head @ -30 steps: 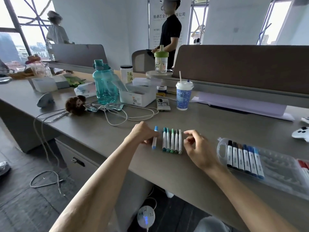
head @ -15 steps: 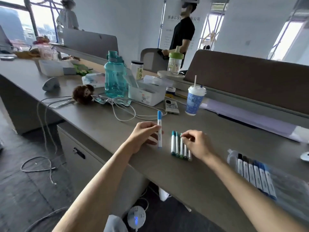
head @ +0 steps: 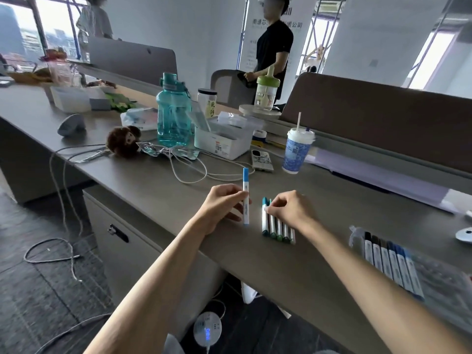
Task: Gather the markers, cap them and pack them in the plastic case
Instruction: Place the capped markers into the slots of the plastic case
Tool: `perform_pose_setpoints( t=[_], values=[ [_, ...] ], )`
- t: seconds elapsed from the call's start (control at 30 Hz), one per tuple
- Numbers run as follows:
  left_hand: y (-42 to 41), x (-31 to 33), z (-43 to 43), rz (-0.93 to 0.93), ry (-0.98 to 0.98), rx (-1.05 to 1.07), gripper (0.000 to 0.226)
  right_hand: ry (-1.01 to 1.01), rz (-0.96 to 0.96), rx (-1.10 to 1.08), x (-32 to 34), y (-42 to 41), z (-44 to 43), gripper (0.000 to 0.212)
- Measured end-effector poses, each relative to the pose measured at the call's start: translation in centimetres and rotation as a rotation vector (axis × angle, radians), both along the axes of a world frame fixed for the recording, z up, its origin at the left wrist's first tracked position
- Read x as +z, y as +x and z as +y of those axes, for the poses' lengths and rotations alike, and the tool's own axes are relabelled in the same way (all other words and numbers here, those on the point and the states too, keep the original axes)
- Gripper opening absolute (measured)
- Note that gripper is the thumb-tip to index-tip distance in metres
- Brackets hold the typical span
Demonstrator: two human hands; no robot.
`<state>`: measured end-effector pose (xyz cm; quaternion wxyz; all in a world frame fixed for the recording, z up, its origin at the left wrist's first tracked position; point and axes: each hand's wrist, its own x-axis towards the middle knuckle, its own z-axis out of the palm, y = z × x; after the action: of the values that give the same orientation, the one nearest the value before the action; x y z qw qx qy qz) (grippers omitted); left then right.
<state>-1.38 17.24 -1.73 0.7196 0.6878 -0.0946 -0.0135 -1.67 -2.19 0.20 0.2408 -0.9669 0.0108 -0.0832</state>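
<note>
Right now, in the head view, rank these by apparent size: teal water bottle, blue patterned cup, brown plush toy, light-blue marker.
1. teal water bottle
2. blue patterned cup and brown plush toy: they look alike, so not ranked
3. light-blue marker: slimmest, though nearest the camera

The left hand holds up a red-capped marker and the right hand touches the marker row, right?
Not red: the head view shows the left hand holding up a blue-capped marker. The right hand does touch the marker row.
</note>
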Motion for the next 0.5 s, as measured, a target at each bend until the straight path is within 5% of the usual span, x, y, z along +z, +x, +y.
perform_pose_setpoints(
  t=[0.5],
  values=[
    [-0.6,0.6,-0.2,0.025,-0.018,0.030,0.013,-0.078,0.082,-0.025,0.5,1.1,2.8,0.029]
  ],
)
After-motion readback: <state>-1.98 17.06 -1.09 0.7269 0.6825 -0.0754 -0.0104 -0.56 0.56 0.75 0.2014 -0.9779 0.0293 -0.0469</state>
